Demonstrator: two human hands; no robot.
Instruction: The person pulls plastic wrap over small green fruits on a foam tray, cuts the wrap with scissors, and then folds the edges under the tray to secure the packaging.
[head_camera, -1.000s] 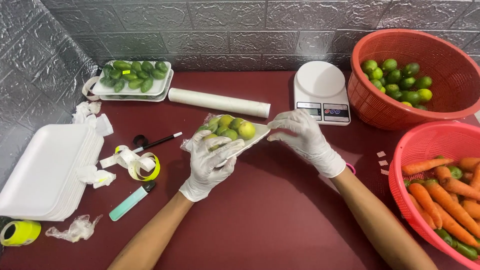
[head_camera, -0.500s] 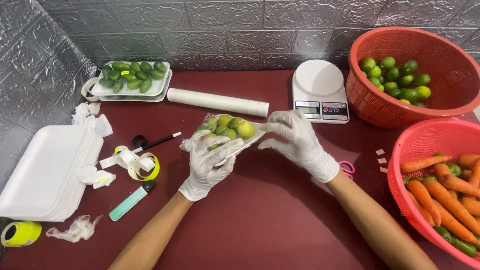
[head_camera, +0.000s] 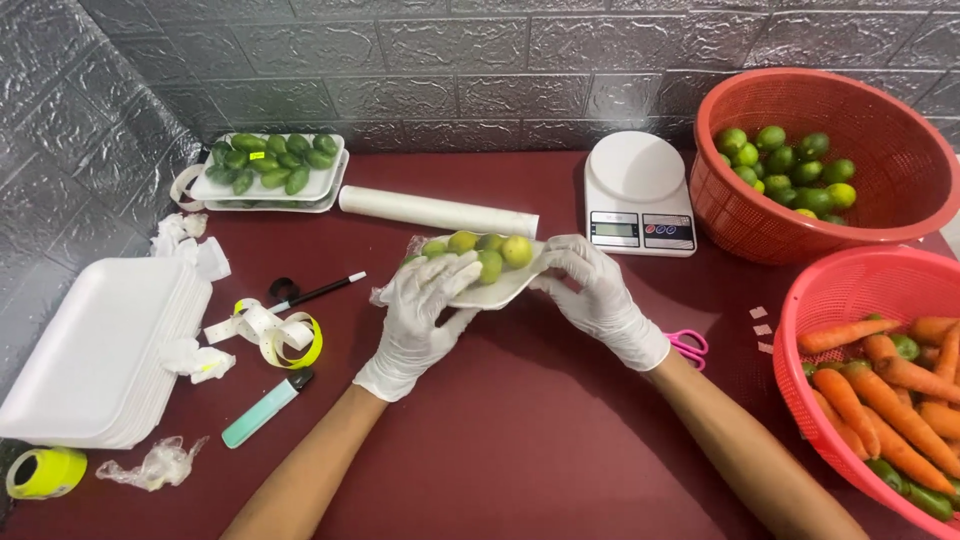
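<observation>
Held above the middle of the dark red table (head_camera: 520, 440): a white foam tray (head_camera: 500, 290) of yellow-green limes (head_camera: 490, 255), tilted, wrapped in clear film. Gripped at its near-left end by the gloved left hand (head_camera: 425, 315), fingers spread over the limes; clasped at its right end by the gloved right hand (head_camera: 600, 300). Just behind it, toward the back edge, a white roll of film (head_camera: 437, 211) and a kitchen scale (head_camera: 640, 195). At the left edge, a stack of empty foam trays (head_camera: 95, 350). At the right edge, a basket of carrots (head_camera: 890, 380).
</observation>
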